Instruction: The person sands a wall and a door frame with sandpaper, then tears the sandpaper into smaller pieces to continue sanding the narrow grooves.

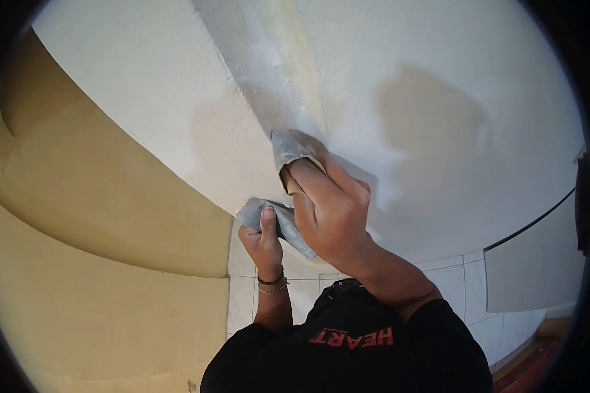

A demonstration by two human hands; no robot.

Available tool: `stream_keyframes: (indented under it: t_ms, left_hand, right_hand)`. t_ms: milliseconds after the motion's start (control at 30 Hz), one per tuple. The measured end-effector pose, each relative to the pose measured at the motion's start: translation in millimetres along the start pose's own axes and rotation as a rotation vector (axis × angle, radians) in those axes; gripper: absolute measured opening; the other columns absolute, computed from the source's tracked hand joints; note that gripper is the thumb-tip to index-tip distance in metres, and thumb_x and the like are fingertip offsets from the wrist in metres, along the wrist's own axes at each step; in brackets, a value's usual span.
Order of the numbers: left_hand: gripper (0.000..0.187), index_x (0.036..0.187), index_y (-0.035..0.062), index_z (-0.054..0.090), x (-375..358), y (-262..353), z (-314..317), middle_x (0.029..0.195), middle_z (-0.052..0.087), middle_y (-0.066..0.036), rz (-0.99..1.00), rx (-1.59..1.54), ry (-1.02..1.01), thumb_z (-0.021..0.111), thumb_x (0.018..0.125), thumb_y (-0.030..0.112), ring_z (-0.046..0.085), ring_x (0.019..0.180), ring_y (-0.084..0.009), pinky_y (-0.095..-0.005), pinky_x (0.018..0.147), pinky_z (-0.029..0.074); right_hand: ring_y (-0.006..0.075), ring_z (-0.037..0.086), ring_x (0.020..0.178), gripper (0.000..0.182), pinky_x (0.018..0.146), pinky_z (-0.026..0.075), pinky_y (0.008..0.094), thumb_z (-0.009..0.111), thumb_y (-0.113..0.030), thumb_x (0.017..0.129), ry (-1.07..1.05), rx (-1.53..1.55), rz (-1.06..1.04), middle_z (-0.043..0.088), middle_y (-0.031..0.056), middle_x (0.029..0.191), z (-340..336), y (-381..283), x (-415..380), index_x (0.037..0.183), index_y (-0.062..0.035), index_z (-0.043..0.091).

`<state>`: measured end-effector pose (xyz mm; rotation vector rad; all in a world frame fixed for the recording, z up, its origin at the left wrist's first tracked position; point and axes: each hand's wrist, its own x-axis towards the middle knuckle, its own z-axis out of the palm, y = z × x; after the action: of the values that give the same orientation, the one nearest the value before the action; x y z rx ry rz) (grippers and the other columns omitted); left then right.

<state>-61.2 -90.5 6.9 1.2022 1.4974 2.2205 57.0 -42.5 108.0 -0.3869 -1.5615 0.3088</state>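
My right hand (337, 206) has its fingers tucked into a folded piece of sandpaper (287, 145), dusty grey outside and tan inside. That piece lies against the white wall (144, 78), at the lower end of a smeared grey and cream strip (249, 59). Below and to the left, my left hand (262, 243) grips a second grey, crumpled piece of sandpaper (295, 234), thumb pressed on top. A dark band and a chain bracelet circle the left wrist. Part of the second piece is hidden behind my right hand.
A tan wall (111, 177) curves along the left side. White floor tiles (449, 281) lie below, with a pale panel (537, 262) at the right. A dark object (582, 203) stands at the right edge, and something red (531, 370) is at the lower right.
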Motion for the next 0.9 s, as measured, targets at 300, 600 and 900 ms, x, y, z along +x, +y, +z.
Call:
stream_keyframes:
  t_ms: [300, 600, 900]
  left_hand:
    - [0.032, 0.073, 0.0008, 0.053, -1, -11, -1, 0.069, 0.05, 0.002, 0.027, -0.043, 0.047, 0.06, 0.093, 0.026, 0.041, 0.063, -0.0086, -0.0236, 0.058, 0.035]
    - [0.034, 0.074, 0.0013, 0.053, -2, -15, -2, 0.068, 0.05, 0.002, 0.036, -0.036, 0.05, 0.059, 0.093, 0.028, 0.042, 0.063, -0.0084, -0.0238, 0.057, 0.035]
    - [0.031, 0.076, 0.0004, 0.055, -3, -12, 1, 0.071, 0.053, 0.0, 0.055, 0.026, 0.051, 0.058, 0.093, 0.026, 0.045, 0.063, -0.0088, -0.023, 0.057, 0.036]
  right_hand:
    - [0.0285, 0.058, 0.058, 0.022, 0.051, 0.047, 0.032, 0.055, 0.01, 0.063, 0.023, 0.02, -0.026, 0.059, 0.0131, 0.075, 2, 3, 9, 0.081, 0.001, 0.063]
    - [0.0266, 0.058, 0.057, 0.021, 0.05, 0.046, 0.0311, 0.055, 0.011, 0.063, 0.027, 0.035, -0.021, 0.062, 0.0152, 0.082, 0, 3, 12, 0.081, 0.0015, 0.062]
    - [0.0262, 0.058, 0.058, 0.025, 0.05, 0.046, 0.03, 0.055, 0.012, 0.063, 0.056, 0.036, -0.021, 0.058, 0.0117, 0.076, 3, 1, 13, 0.084, 0.0018, 0.063]
